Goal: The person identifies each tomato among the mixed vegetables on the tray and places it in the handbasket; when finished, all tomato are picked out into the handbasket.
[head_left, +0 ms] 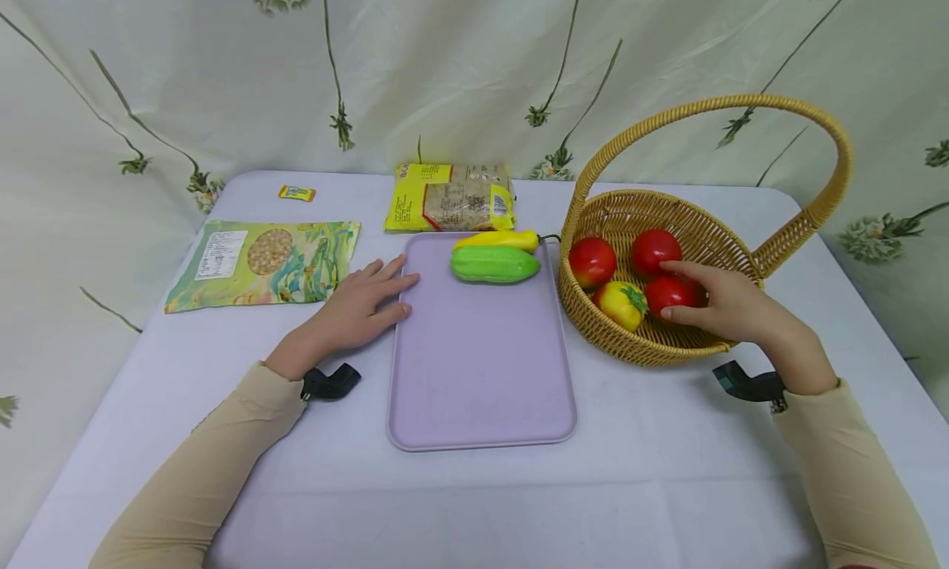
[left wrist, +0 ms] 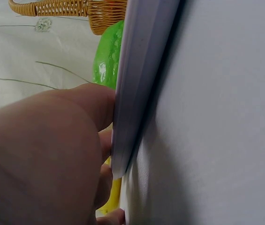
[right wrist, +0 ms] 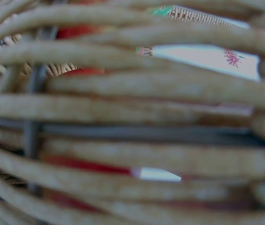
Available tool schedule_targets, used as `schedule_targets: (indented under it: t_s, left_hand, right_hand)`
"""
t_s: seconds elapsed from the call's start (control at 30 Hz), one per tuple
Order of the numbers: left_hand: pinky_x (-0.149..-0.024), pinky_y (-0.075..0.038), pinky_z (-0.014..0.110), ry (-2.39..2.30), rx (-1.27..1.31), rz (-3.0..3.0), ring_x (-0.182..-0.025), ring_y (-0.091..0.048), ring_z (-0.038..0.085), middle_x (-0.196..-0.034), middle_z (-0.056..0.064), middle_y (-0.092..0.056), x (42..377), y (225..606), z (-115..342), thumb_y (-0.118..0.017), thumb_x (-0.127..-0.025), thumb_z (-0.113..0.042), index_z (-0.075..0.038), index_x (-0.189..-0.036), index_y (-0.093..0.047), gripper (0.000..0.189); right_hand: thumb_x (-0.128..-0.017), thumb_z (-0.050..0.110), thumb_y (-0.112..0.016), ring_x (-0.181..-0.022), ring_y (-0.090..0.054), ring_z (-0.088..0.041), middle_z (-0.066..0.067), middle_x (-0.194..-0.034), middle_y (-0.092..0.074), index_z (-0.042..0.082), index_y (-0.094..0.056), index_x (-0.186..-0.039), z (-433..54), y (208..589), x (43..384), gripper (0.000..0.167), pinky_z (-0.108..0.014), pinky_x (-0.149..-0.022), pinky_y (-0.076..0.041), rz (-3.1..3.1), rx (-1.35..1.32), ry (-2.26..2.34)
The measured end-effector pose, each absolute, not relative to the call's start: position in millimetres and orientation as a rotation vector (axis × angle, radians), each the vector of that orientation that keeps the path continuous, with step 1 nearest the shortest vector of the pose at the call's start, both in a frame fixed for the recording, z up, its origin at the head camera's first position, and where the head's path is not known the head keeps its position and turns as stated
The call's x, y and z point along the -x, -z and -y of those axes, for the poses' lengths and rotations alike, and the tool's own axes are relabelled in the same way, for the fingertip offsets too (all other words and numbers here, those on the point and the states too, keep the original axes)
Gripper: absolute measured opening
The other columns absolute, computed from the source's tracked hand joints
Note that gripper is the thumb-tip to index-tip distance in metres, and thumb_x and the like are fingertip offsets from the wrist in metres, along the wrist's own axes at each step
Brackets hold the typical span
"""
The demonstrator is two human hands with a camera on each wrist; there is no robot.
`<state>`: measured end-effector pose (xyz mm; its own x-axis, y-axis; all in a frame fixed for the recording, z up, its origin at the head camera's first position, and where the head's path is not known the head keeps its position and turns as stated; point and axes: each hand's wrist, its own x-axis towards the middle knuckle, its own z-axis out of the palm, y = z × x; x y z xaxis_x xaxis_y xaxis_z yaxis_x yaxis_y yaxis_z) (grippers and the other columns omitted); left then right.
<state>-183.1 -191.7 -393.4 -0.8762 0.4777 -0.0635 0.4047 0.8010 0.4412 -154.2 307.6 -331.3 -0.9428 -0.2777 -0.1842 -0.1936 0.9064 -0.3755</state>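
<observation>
My right hand [head_left: 730, 305] reaches into a wicker basket [head_left: 645, 351], thumb and fingers round a red round fruit [head_left: 673, 296]. Beside that lie another red fruit [head_left: 656, 251], a mottled red apple [head_left: 592, 262] and a yellow pepper with a green top [head_left: 621, 304]. Woven strands fill the right wrist view and hide this hand. My left hand [head_left: 363, 301] rests at the left edge of a lilac tray [head_left: 482, 371], fingers spread over its rim. Across the tray's far end lie a green ridged vegetable [head_left: 494, 264] and a yellow chili pepper [head_left: 500, 240].
A green food packet [head_left: 267, 260] lies left of the tray. Behind the tray is a yellow packet [head_left: 451, 197], and a small yellow wrapped piece [head_left: 296, 193] sits at the back left. The basket's tall handle [head_left: 719, 104] arches above it. A flowered cloth hangs behind the table.
</observation>
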Motion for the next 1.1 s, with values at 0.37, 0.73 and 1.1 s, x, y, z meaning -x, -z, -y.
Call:
schedule_targets:
  t_s: [0.37,0.73,1.1]
  left_hand:
    - [-0.124,-0.010,0.070,-0.632,-0.698,-2.827,-0.156,-0.013,0.052,-0.170,0.015,-0.022,182.3,391.4,192.5,-0.053,-0.104,-0.032,-0.014,-0.155,-0.045,0.055]
    - [-0.123,-0.011,0.071,-0.640,-0.699,-2.829,-0.156,-0.013,0.052,-0.170,0.015,-0.022,183.0,391.0,192.3,-0.054,-0.104,-0.031,-0.014,-0.155,-0.045,0.054]
    - [-0.124,-0.010,0.071,-0.640,-0.690,-2.818,-0.155,-0.013,0.053,-0.170,0.016,-0.022,182.0,392.0,191.3,-0.054,-0.104,-0.031,-0.013,-0.155,-0.045,0.055]
  right_hand:
    - [-0.092,0.034,-0.075,-0.122,-0.051,-0.051,-0.033,-0.140,-0.054,0.003,-0.045,-0.151,-306.1,328.8,153.7,0.073,-0.066,-0.094,-0.054,-2.846,0.366,0.543]
    - [-0.093,0.035,-0.074,-0.123,-0.050,-0.052,-0.034,-0.142,-0.052,0.003,-0.043,-0.152,-306.7,327.1,154.1,0.074,-0.067,-0.095,-0.053,-2.836,0.337,0.550]
    - [-0.094,0.036,-0.073,-0.124,-0.050,-0.051,-0.033,-0.144,-0.051,0.004,-0.043,-0.152,-306.7,327.7,152.0,0.074,-0.069,-0.097,-0.051,-2.831,0.333,0.559]
